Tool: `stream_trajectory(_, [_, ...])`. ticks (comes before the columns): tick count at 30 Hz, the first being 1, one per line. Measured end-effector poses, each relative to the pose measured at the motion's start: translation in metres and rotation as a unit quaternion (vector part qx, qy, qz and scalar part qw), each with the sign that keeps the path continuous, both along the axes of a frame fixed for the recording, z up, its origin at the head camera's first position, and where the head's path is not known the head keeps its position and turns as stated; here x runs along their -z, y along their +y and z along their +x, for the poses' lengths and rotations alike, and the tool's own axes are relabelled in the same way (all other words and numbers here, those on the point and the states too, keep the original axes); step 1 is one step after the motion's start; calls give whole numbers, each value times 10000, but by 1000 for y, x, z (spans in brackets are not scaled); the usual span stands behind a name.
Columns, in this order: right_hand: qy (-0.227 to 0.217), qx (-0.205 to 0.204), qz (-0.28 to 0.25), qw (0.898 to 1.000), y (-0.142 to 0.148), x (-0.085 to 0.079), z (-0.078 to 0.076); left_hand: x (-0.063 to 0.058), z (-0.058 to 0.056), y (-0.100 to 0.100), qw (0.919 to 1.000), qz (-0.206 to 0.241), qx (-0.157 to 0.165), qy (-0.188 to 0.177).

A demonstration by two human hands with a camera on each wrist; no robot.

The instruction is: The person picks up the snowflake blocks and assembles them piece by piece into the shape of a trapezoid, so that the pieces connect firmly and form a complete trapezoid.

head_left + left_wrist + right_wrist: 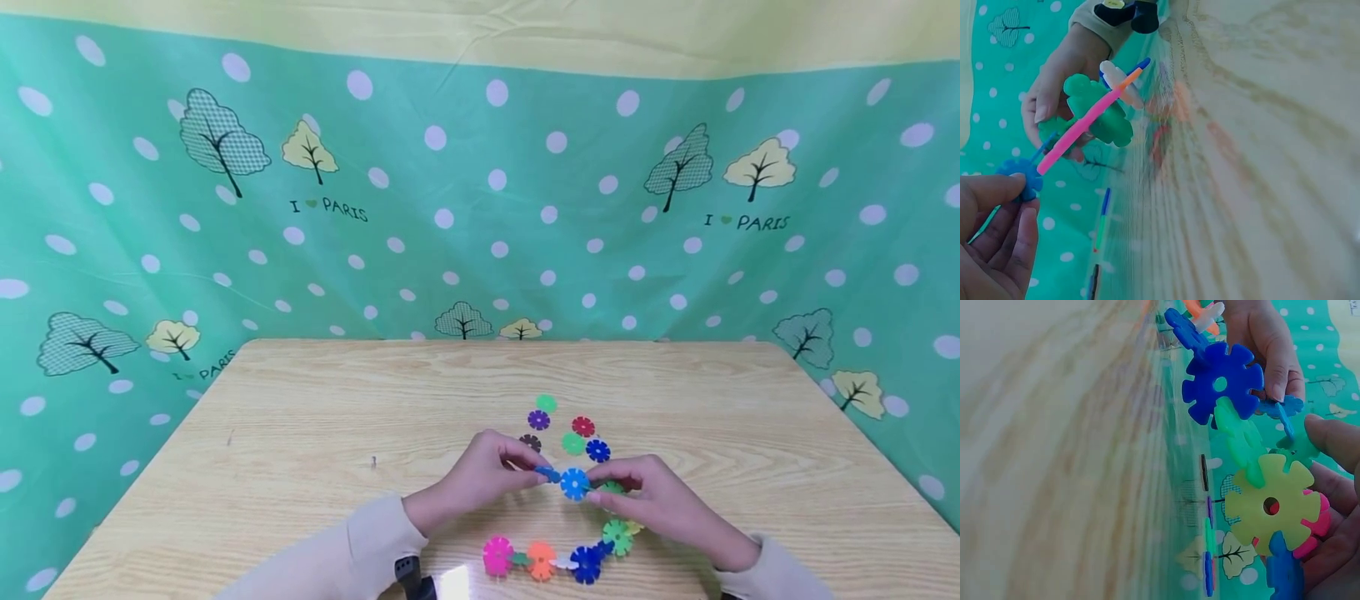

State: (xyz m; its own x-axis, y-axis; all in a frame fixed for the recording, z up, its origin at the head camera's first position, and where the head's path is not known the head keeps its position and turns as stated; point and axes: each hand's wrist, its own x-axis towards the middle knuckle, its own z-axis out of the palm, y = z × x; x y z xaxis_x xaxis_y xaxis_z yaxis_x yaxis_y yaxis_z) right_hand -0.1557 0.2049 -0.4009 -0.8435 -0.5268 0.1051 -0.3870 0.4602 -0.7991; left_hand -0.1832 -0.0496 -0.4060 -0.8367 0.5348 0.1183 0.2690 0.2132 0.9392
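Notched plastic discs slot together into a curved chain running from a pink disc (pixel 498 547) past an orange disc (pixel 542 552) and a dark blue disc (pixel 1235 365) to a yellow disc (pixel 1246 497). My left hand (pixel 480 479) pinches a blue disc (pixel 1025 181) between thumb and fingers. Joined to it, a light blue disc (pixel 568 477) stands face-on between both hands. My right hand (pixel 663 500) pinches a green disc (pixel 1300 449) beside that light blue one. Its palm lies behind the yellow disc and another pink disc (pixel 1321 524); its fingers partly hide this stretch.
Beyond my hands, loose discs lie flat on the wooden table (pixel 337 400): green (pixel 546 401), purple (pixel 533 420), brown (pixel 530 438), red (pixel 578 427), another green (pixel 569 443) and dark blue (pixel 592 451). A green dotted cloth (pixel 465 275) hangs behind the table.
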Motion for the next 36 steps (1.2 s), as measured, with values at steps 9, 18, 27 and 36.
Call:
stream_trajectory(9, [-149,103,-34,9998,-5,1,-1,-5,2,5,9996,227,103,98])
stream_trajectory(18, [-101,536,-113,9984,-14,1,4,-7,4,7,9994,226,-6,260])
stream_trajectory(27, [-27,564,-169,9983,-20,2,5,-3,3,3,9994,238,91,231])
stream_trajectory(36, [-235,566,-87,9981,-19,0,2,-3,0,1,9990,250,262,260])
